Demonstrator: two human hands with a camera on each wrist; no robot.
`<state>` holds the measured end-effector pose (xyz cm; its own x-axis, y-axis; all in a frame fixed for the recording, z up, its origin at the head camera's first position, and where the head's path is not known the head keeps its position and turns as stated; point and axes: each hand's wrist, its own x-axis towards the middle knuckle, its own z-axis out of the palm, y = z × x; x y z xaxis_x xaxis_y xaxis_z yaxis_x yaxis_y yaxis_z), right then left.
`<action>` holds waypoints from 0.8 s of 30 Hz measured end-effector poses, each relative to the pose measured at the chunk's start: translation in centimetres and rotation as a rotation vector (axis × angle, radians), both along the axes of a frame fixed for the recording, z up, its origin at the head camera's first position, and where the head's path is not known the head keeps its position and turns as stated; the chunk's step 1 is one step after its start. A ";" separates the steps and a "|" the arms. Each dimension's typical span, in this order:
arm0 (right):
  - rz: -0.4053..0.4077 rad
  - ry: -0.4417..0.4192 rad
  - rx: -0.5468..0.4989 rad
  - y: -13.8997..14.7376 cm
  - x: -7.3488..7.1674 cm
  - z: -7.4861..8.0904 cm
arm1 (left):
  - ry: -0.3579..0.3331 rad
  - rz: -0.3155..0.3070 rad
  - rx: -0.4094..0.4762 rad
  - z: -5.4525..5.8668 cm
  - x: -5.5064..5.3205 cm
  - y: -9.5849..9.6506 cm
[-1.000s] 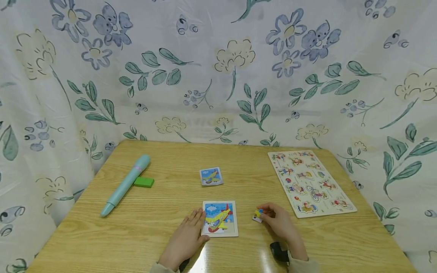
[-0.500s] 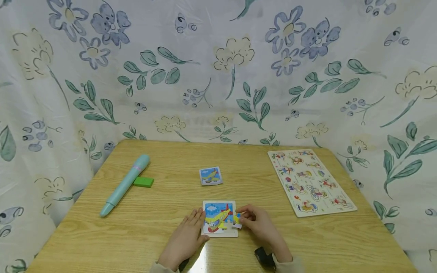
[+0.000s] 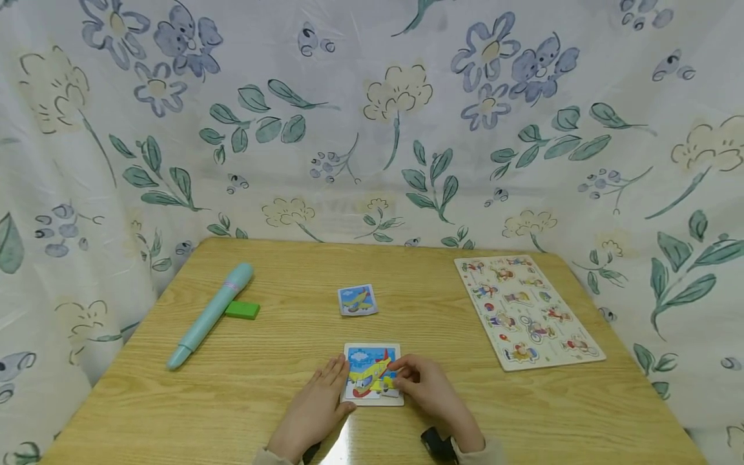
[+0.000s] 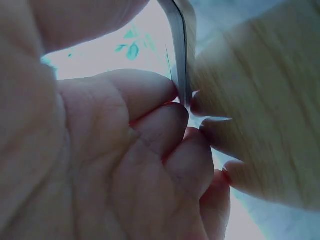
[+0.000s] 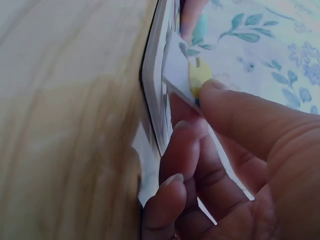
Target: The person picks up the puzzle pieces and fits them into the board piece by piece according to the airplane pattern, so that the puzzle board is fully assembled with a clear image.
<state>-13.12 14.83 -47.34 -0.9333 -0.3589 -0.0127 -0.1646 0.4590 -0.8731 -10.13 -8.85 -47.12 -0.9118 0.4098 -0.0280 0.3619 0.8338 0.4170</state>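
Note:
A small square jigsaw puzzle [image 3: 372, 402] with a white frame and a yellow-and-red airplane picture lies near the front of the table. My left hand [image 3: 316, 403] rests along its left edge, fingers extended; in the left wrist view the fingertips meet the puzzle's edge. Between the thumb and fingers of my right hand [image 3: 431, 387] is a puzzle piece [image 5: 181, 67], white with a yellow part. It is tilted over the lower right corner of the puzzle, one side still raised above the frame in the right wrist view.
Behind the puzzle lies a small airplane picture card [image 3: 357, 301]. A teal pen-shaped object [image 3: 212, 313] and a green block [image 3: 243, 310] are at the left. A large board with cartoon figures [image 3: 529, 313] lies at the right. A floral curtain [image 3: 372, 129] surrounds the wooden table [image 3: 279, 284].
My right hand has carried the puzzle piece leftward from the bare table to the lower right of the puzzle. The left hand has stayed at the puzzle's left edge.

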 end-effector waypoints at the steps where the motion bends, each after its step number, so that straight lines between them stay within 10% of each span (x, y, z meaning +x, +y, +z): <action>1: 0.000 0.001 0.008 -0.1 0.0 0.0 | 0.000 -0.001 -0.001 0.0 0.0 0.0; 24: -0.028 0.089 0.162 -1.1 0.3 -0.1 | 0.019 -0.005 -0.006 -0.2 0.0 0.1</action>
<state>-12.84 13.76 -47.39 -0.9428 -0.3329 0.0148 -0.2233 0.5982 -0.7696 -10.16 -8.77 -47.27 -0.9101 0.4141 -0.0130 0.3739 0.8343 0.4051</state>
